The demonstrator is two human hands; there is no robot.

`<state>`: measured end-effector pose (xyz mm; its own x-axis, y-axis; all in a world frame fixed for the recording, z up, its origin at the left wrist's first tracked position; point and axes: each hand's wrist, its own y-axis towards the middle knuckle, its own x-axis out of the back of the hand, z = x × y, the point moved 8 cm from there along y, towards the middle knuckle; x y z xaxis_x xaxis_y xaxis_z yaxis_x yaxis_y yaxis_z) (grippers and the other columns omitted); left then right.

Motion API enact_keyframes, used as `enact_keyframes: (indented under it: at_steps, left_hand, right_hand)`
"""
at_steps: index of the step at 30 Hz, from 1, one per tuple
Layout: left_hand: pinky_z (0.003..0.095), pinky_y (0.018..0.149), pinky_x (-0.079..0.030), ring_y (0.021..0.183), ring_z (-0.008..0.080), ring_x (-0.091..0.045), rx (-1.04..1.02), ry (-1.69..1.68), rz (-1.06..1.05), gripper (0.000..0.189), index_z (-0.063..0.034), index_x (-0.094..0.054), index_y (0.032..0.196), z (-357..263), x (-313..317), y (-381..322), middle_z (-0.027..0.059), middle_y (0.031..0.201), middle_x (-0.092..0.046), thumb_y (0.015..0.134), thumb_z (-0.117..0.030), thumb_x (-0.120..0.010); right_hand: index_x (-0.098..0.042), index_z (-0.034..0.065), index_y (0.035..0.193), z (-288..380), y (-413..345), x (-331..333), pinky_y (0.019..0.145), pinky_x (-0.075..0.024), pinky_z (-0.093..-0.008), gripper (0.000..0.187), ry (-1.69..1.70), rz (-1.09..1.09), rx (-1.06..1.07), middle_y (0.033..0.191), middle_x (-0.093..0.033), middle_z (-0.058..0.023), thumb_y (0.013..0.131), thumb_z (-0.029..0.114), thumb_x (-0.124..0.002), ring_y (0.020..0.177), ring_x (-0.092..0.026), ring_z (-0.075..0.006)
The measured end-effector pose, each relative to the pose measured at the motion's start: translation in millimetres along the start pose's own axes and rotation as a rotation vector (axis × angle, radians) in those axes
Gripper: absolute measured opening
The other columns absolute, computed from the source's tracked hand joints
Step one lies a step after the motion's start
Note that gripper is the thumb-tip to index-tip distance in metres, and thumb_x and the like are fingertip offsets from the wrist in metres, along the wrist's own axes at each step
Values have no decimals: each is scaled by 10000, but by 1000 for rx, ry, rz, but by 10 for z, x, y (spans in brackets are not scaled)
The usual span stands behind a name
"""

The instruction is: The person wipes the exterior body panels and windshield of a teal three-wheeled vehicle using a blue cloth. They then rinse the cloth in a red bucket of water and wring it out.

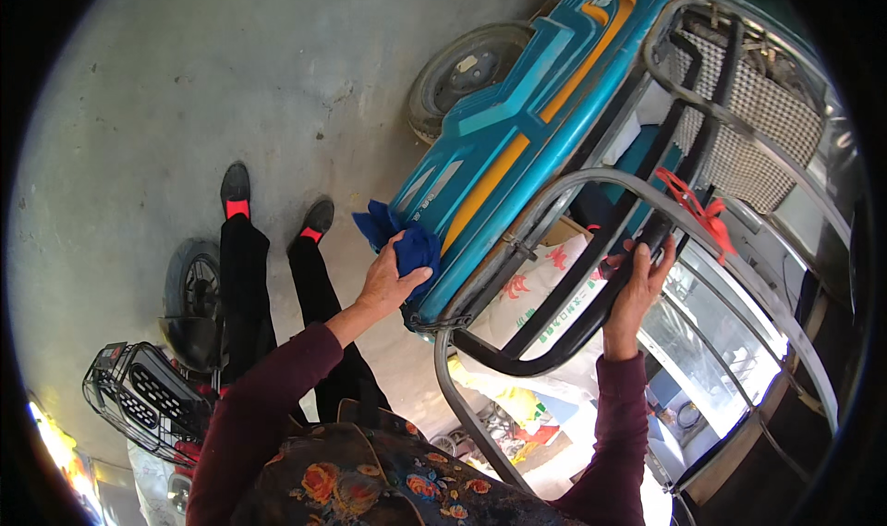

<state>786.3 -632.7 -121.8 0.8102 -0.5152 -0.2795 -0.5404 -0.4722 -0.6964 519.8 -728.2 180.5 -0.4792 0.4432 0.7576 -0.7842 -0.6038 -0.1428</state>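
Note:
In my left hand (383, 281) is a crumpled blue cloth (418, 252), pressed against the rear lower end of a teal side panel (513, 124) with an orange stripe, part of a cargo vehicle. My right hand (641, 287) is closed around a black padded metal rail (582, 325) above the vehicle's bed. A red strip (707, 214) is tied to the grey metal frame (624, 177) just beyond the right hand. Below the rails lies a white woven sack (513, 304) bearing print.
A wheel (471, 68) sits under the teal panel. At the lower left stands a two-wheeler with a black wire basket (138, 401) and front tyre (194, 276), close to my legs. A checked cloth (762, 117) covers part of the vehicle at the upper right.

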Motion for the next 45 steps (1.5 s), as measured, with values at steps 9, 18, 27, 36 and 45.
enact_keyframes:
  at_steps: [9,18,27,36,45]
  left_hand:
    - [465,1005,-431,1177,451,-543,-43,138,-268,677,62,-453,1338,116,87,1212,330,1247,-559,872,-362,-699]
    - [450,973,-472,1139,440,-584,-89,246,-155,697,36,-435,1390,-217,186,2263,308,1232,-594,885,-377,-682]
    - [424,947,-490,1089,374,-636,168,180,-44,586,-8,-492,1328,600,247,748,242,1149,-653,857,-269,-723]
    - [380,929,-494,1049,325,-646,-318,138,77,576,5,-517,1302,-1604,-164,1615,232,1142,-650,868,-320,-710]
    - [429,970,-469,1118,385,-614,-35,15,180,615,2,-507,1317,-37,-44,465,265,1190,-619,857,-353,-709]
  right_hand:
    - [-213,46,1534,85,-34,-36,598,-468,-235,628,-115,-43,-8,1057,-621,-107,1024,238,-525,726,-612,-114]
    - [-196,54,1548,109,7,-20,588,-492,-255,619,-170,-11,32,1092,-624,-164,1036,245,-486,727,-629,-141]
    - [-185,72,1554,58,-16,-54,633,-482,-263,647,-106,-21,-15,1089,-583,-129,1015,211,-514,755,-603,-149]
    - [-158,101,1559,132,-9,-92,654,-477,-261,694,-19,1,-44,1096,-558,-111,1004,259,-543,776,-600,-146]
    - [-178,62,1550,123,-14,-69,668,-477,-267,666,-65,-12,-35,1088,-531,-97,1010,245,-522,751,-576,-140]
